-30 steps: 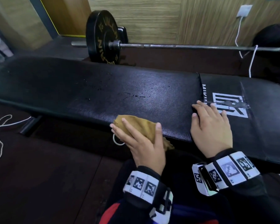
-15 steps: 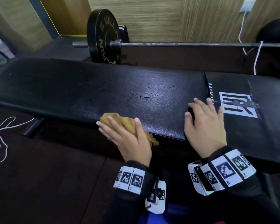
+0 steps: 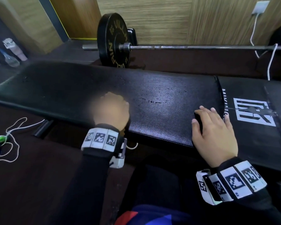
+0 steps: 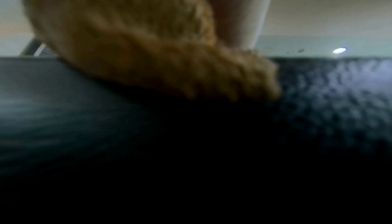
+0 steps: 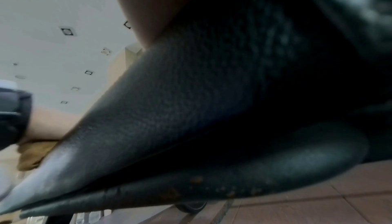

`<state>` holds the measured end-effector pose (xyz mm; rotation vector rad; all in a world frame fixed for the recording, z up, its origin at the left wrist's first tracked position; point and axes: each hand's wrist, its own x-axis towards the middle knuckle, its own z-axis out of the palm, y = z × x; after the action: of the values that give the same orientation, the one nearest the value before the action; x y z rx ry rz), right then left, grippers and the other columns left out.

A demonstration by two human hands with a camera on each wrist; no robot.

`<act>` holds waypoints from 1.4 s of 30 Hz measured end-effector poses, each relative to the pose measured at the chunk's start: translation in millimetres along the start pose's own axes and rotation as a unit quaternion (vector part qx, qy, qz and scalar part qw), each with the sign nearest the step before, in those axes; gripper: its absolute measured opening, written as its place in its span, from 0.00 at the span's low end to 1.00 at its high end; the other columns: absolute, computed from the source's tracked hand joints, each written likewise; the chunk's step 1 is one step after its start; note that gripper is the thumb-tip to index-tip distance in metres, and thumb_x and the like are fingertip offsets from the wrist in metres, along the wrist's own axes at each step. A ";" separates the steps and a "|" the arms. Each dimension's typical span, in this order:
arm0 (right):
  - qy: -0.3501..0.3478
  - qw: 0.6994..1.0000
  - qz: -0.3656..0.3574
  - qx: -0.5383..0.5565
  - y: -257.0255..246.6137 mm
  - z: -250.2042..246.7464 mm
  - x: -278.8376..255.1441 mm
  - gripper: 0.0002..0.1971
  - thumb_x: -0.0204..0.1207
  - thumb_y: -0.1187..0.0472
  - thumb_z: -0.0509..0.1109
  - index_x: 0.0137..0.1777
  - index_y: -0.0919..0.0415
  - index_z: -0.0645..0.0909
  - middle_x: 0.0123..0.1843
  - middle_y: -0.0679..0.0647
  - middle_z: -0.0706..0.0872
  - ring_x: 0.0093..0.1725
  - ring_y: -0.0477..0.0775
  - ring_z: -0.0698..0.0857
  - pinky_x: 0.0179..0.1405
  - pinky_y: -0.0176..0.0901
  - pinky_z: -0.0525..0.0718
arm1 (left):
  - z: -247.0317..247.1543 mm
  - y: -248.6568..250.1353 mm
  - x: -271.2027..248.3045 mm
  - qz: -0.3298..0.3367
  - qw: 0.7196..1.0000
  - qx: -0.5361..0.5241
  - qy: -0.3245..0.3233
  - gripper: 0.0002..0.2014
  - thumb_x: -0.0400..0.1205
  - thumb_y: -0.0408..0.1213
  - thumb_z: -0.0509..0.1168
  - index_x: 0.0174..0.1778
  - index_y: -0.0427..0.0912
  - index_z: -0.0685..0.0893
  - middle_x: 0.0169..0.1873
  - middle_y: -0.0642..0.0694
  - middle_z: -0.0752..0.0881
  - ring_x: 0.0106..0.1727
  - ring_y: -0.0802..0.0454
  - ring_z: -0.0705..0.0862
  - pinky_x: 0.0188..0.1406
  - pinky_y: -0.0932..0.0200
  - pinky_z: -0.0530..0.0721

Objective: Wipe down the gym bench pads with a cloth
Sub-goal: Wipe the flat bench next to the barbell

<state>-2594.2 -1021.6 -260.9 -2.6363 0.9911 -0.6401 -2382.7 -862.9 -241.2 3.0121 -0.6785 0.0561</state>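
Observation:
A long black bench pad [image 3: 161, 114] runs across the head view. It meets a second pad with a white logo [image 3: 253, 111] on the right. My left hand [image 3: 111, 109], blurred by motion, is bunched on top of the long pad near its middle. It hides the cloth in the head view. The left wrist view shows the tan cloth [image 4: 137, 43] gripped under that hand and pressed onto the pad [image 4: 339, 102]. My right hand [image 3: 212, 125] lies flat with straight fingers on the long pad beside the seam. The cloth [image 5: 34, 155] also shows far left in the right wrist view.
Behind the bench a barbell with a black plate [image 3: 113, 41] lies on the floor along the wooden wall. A white cable [image 3: 15, 127] and a small green device [image 3: 0, 138] are on the dark floor at left. Bottles [image 3: 11, 59] stand far left.
My left hand has carried the cloth from the pad's near edge up onto its top and further away from me. The right hand has stayed flat by the seam.

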 end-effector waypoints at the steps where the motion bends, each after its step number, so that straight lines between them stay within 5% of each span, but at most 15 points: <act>1: -0.002 1.000 0.001 0.000 -0.1 -0.3 0.0 0.17 0.79 0.59 0.63 0.66 0.61 0.78 0.72 0.54 0.78 0.76 0.59 0.70 0.77 0.64 0.60 | -0.8 10.8 1.6 0.032 0.999 0.011 -0.009 0.32 0.85 0.58 0.42 0.82 0.42 0.60 0.83 0.40 0.58 0.83 0.43 0.56 0.80 0.40 0.47; 7: -0.011 1.000 0.001 -0.004 0.0 -2.4 -1.2 0.17 0.80 0.58 0.63 0.67 0.61 0.78 0.73 0.54 0.77 0.77 0.59 0.70 0.77 0.63 0.60 | 6.6 77.9 -34.5 0.257 0.966 -0.017 0.006 0.31 0.83 0.61 0.44 0.78 0.49 0.67 0.81 0.47 0.64 0.81 0.48 0.60 0.81 0.42 0.50; 11: -0.008 1.000 -0.002 -0.001 1.4 -3.7 -2.7 0.17 0.80 0.58 0.63 0.67 0.60 0.78 0.73 0.54 0.77 0.76 0.59 0.71 0.76 0.62 0.62 | 7.6 57.4 -68.5 0.331 0.940 -0.062 0.043 0.28 0.82 0.60 0.49 0.73 0.51 0.76 0.73 0.50 0.77 0.76 0.50 0.72 0.79 0.48 0.61; 14: -0.005 1.000 -0.004 -0.001 2.7 -2.8 -3.5 0.17 0.80 0.58 0.63 0.67 0.60 0.78 0.73 0.54 0.77 0.76 0.59 0.71 0.76 0.62 0.62 | 8.4 14.1 -72.6 0.328 0.941 -0.069 0.036 0.27 0.83 0.59 0.51 0.76 0.52 0.74 0.74 0.51 0.76 0.75 0.50 0.73 0.79 0.51 0.61; 17: -0.003 1.000 -0.003 0.003 2.6 -2.0 -3.5 0.17 0.80 0.58 0.63 0.67 0.60 0.78 0.73 0.54 0.78 0.76 0.59 0.71 0.76 0.62 0.63 | 7.2 -28.1 -60.8 0.256 0.961 -0.094 0.054 0.28 0.82 0.58 0.50 0.77 0.52 0.72 0.75 0.49 0.74 0.76 0.49 0.71 0.78 0.56 0.54; 21: 0.000 1.000 -0.006 0.002 2.5 -1.1 -3.1 0.17 0.79 0.58 0.63 0.67 0.60 0.78 0.73 0.54 0.78 0.75 0.60 0.72 0.75 0.63 0.63 | 6.4 -61.6 -22.7 0.118 0.986 -0.105 0.050 0.29 0.82 0.58 0.49 0.77 0.50 0.71 0.77 0.47 0.72 0.78 0.46 0.67 0.79 0.46 0.55; 24: -0.005 1.000 -0.008 -0.005 2.1 -1.5 -3.1 0.18 0.80 0.58 0.63 0.68 0.60 0.78 0.73 0.54 0.77 0.76 0.59 0.72 0.75 0.63 0.63 | 7.0 -45.5 7.7 0.075 0.996 -0.042 0.009 0.28 0.84 0.59 0.45 0.78 0.52 0.67 0.80 0.48 0.66 0.80 0.46 0.62 0.80 0.43 0.54; 30: -0.003 1.000 -0.007 -0.014 1.1 -2.4 -3.7 0.17 0.81 0.58 0.61 0.68 0.61 0.78 0.73 0.55 0.78 0.75 0.60 0.72 0.75 0.64 0.64 | 6.5 26.6 12.9 0.166 0.986 0.007 -0.029 0.33 0.82 0.64 0.39 0.81 0.54 0.60 0.83 0.48 0.58 0.82 0.47 0.58 0.81 0.44 0.50; 34: -0.003 1.000 -0.004 -0.012 0.8 -2.6 -4.3 0.18 0.80 0.58 0.64 0.68 0.61 0.78 0.73 0.55 0.77 0.75 0.60 0.72 0.75 0.63 0.64 | 4.7 57.6 -26.7 0.280 0.960 -0.004 -0.011 0.33 0.80 0.64 0.40 0.79 0.55 0.65 0.81 0.51 0.64 0.81 0.50 0.60 0.80 0.46 0.50; 37: -0.007 1.000 -0.007 -0.013 1.8 -3.4 -4.3 0.18 0.80 0.57 0.63 0.68 0.60 0.78 0.73 0.53 0.77 0.76 0.59 0.72 0.76 0.61 0.63 | 4.1 48.6 -55.1 0.350 0.936 -0.038 0.025 0.31 0.80 0.63 0.44 0.76 0.55 0.72 0.77 0.53 0.71 0.79 0.52 0.66 0.80 0.47 0.56; 42: -0.019 1.000 -0.005 -0.017 3.8 -3.9 -4.6 0.19 0.80 0.55 0.61 0.69 0.58 0.77 0.74 0.51 0.76 0.77 0.57 0.70 0.78 0.57 0.61 | 6.5 -11.6 -57.5 0.348 0.935 -0.059 0.032 0.27 0.82 0.59 0.51 0.76 0.55 0.74 0.75 0.52 0.74 0.76 0.51 0.71 0.78 0.47 0.64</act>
<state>-2601.3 -1021.6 -260.4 -2.6742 0.9887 -0.5789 -2429.6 -828.3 -250.8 2.4880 -1.6262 0.1318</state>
